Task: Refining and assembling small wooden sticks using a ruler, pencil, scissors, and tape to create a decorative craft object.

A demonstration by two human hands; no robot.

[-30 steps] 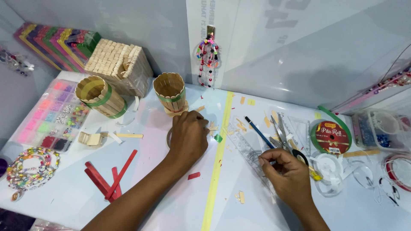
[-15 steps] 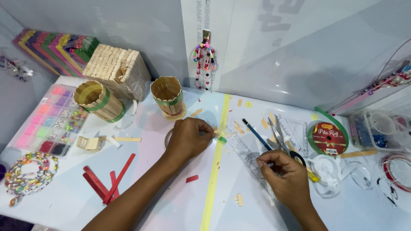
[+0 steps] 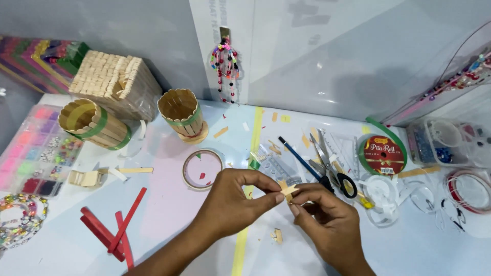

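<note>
My left hand [image 3: 232,202] and my right hand [image 3: 327,217] meet over the middle of the table. Both pinch a small pale wooden stick piece [image 3: 288,190] between thumb and fingertips. A clear tape roll [image 3: 202,168] lies just beyond my left hand. Black-handled scissors [image 3: 332,171] and a blue pencil [image 3: 299,158] lie just beyond my right hand. Small wood scraps [image 3: 276,235] sit on the table below the hands.
Two cups made of wooden sticks [image 3: 181,115] [image 3: 92,124] and a stick box [image 3: 113,82] stand at the back left. Red sticks [image 3: 115,230] lie at front left beside a bead tray [image 3: 30,153]. A green ribbon roll [image 3: 382,153], tape rolls and bead boxes [image 3: 440,143] crowd the right.
My left hand left the tape roll and came right; my right hand lifted from beside the scissors. Both now meet and pinch the small wooden piece.
</note>
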